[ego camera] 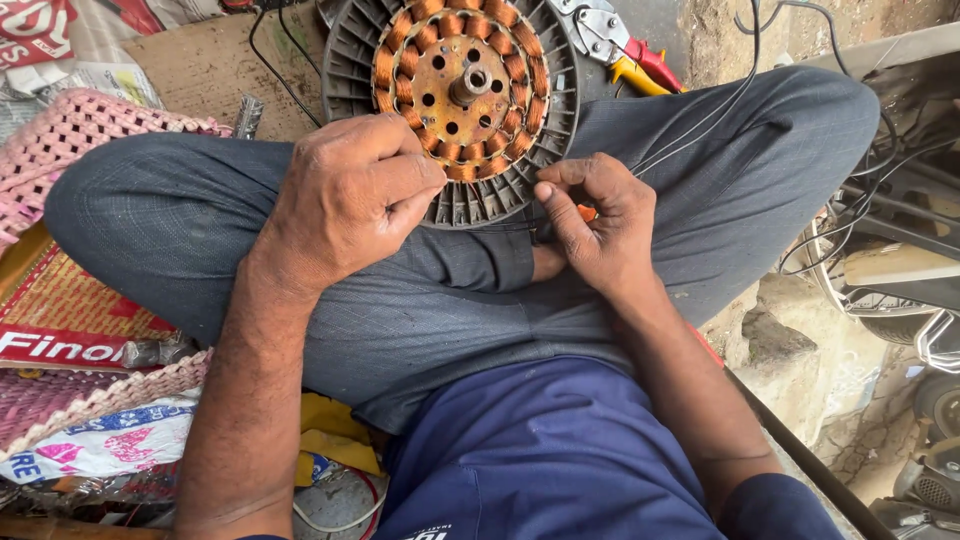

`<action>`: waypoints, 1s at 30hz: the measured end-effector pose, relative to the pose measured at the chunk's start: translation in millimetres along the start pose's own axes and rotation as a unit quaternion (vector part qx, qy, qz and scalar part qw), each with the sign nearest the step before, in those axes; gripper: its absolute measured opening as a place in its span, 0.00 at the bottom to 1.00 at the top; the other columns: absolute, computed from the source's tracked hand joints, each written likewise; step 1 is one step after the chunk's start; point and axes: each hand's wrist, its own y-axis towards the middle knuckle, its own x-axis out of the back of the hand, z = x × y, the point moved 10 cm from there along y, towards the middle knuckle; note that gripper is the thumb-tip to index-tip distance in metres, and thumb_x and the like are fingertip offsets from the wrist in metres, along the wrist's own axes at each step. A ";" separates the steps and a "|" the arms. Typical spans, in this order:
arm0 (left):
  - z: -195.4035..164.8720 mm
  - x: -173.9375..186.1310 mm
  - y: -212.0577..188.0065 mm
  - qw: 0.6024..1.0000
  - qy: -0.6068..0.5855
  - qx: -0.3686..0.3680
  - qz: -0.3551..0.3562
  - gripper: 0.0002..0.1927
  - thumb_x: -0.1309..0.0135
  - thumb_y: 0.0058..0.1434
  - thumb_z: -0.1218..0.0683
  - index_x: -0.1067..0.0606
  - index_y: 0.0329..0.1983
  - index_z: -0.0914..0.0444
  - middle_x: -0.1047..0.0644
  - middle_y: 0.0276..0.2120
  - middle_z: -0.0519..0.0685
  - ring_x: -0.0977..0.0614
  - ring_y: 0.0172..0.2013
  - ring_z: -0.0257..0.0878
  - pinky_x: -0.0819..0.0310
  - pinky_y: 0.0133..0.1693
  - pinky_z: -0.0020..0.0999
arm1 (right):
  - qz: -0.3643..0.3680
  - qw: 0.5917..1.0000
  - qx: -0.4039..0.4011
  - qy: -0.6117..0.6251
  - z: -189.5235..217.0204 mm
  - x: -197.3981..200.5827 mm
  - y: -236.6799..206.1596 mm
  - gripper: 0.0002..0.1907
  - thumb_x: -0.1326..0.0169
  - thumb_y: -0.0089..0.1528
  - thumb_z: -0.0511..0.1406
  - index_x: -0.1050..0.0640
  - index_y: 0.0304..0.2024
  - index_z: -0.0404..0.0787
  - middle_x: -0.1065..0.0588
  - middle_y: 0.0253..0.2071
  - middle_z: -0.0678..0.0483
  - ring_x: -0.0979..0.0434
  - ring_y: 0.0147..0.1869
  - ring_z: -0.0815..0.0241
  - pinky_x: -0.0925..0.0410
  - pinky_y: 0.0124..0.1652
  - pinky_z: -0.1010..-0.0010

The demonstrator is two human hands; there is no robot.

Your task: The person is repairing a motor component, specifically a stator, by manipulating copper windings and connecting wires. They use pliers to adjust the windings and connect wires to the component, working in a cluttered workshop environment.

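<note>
Presently left hand (345, 200) is gripping the wound stator (455, 100) rim; right hand (595, 225) is pinching black leads (690, 125); coils complete, lead finishing outstanding.

Round grey ribbed motor stator with copper coils (470, 90): one
Bare hands: two, left (350, 200) and right (595, 225)
Pliers with red and yellow handles (625, 50): one pair
Pink woven plastic mats (70, 135): two
Thin black wires (700, 120): several, count unclear
</note>
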 end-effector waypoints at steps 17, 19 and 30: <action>12.7 25.2 3.3 0.996 -0.047 0.039 -0.060 0.10 0.32 0.58 0.62 0.20 0.41 0.64 0.23 0.34 0.50 0.18 0.36 0.40 0.21 0.36 0.32 | -0.024 0.989 0.131 -0.071 59.2 1.4 14.9 0.06 0.34 0.61 0.27 0.19 0.39 0.39 0.24 0.34 0.54 0.23 0.35 0.63 0.31 0.35 0.72; 12.9 25.7 3.2 0.996 -0.049 0.037 -0.061 0.10 0.31 0.58 0.62 0.20 0.41 0.64 0.22 0.34 0.50 0.18 0.35 0.40 0.22 0.36 0.32 | -0.028 0.983 0.158 -0.088 60.8 0.7 9.4 0.06 0.35 0.60 0.27 0.19 0.38 0.39 0.24 0.34 0.53 0.22 0.36 0.61 0.30 0.36 0.71; 7.3 34.2 6.2 0.994 -0.037 0.061 -0.083 0.10 0.33 0.60 0.63 0.21 0.43 0.64 0.22 0.39 0.52 0.18 0.40 0.41 0.22 0.40 0.34 | -0.025 0.989 0.142 -0.036 57.9 21.2 35.2 0.02 0.40 0.69 0.28 0.19 0.44 0.35 0.22 0.38 0.52 0.22 0.40 0.64 0.29 0.42 0.75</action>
